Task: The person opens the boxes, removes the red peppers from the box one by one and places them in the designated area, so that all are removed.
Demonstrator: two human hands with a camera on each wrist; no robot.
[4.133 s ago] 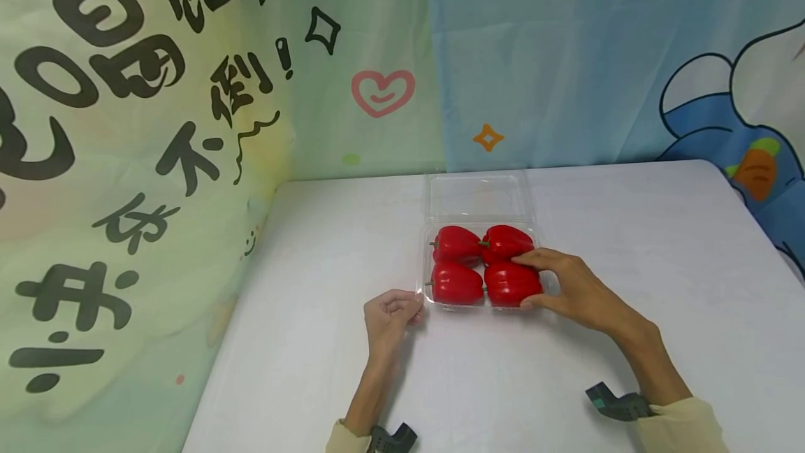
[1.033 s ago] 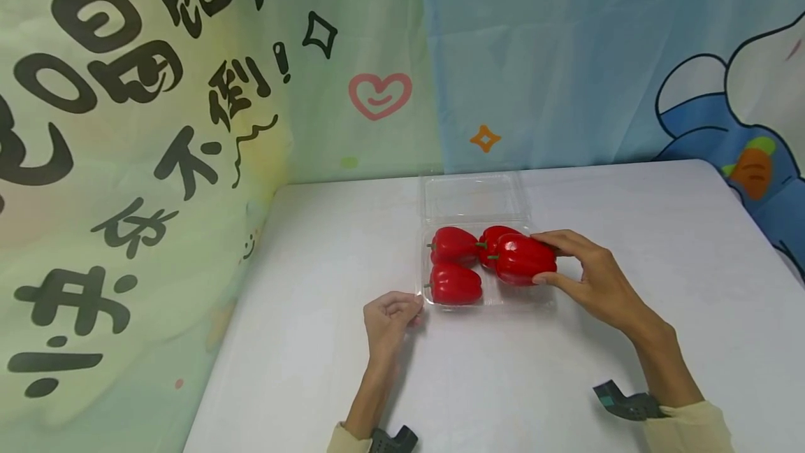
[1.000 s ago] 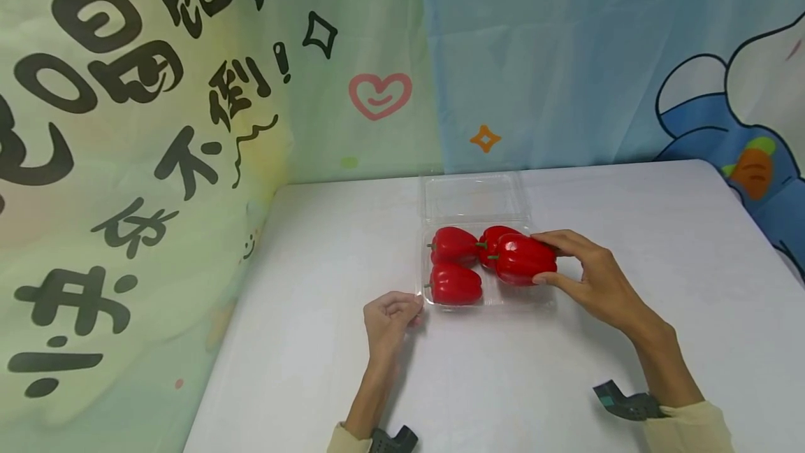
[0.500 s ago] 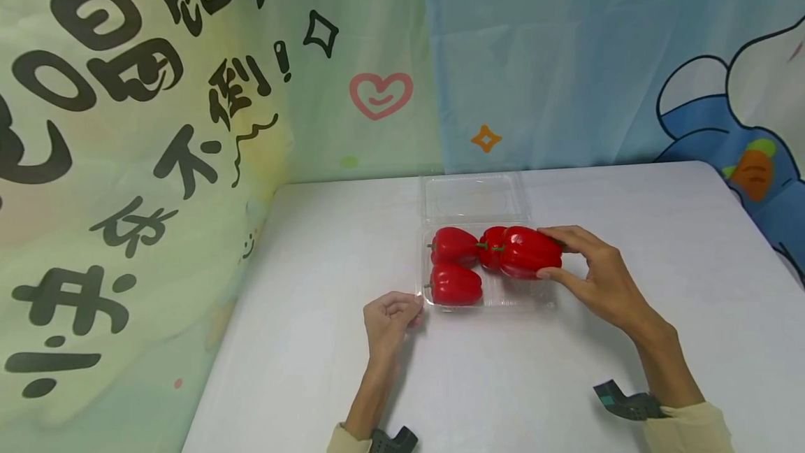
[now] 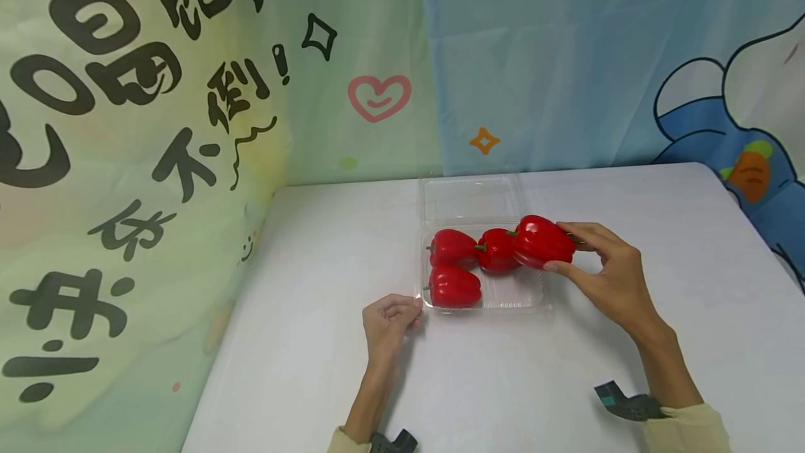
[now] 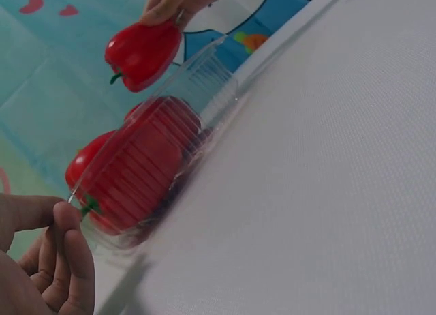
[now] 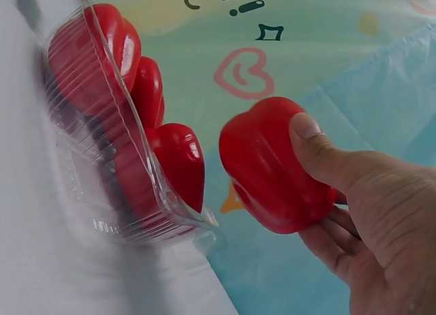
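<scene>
A red bell pepper (image 5: 544, 242) is held between the thumb and fingers of my right hand (image 5: 606, 271), raised over the right side of a clear plastic container (image 5: 512, 293). Three more red peppers lie inside it: one at the back left (image 5: 454, 248), one at the front left (image 5: 454, 286) and one at the back right (image 5: 497, 252). My left hand (image 5: 391, 324) pinches the container's front left corner between thumb and finger. In the left wrist view, the left fingertips (image 6: 67, 216) grip the rim, and the lifted pepper (image 6: 143, 54) hangs above it.
The container's clear lid (image 5: 472, 200) lies folded back toward the rear edge of the white table (image 5: 327, 250). Behind it hangs a printed curtain (image 5: 541, 54), and another printed part runs along the left side.
My right hand has lifted the front right pepper out of its spot and moved it up, back and to the right. The left hand has stayed at the container's corner.
</scene>
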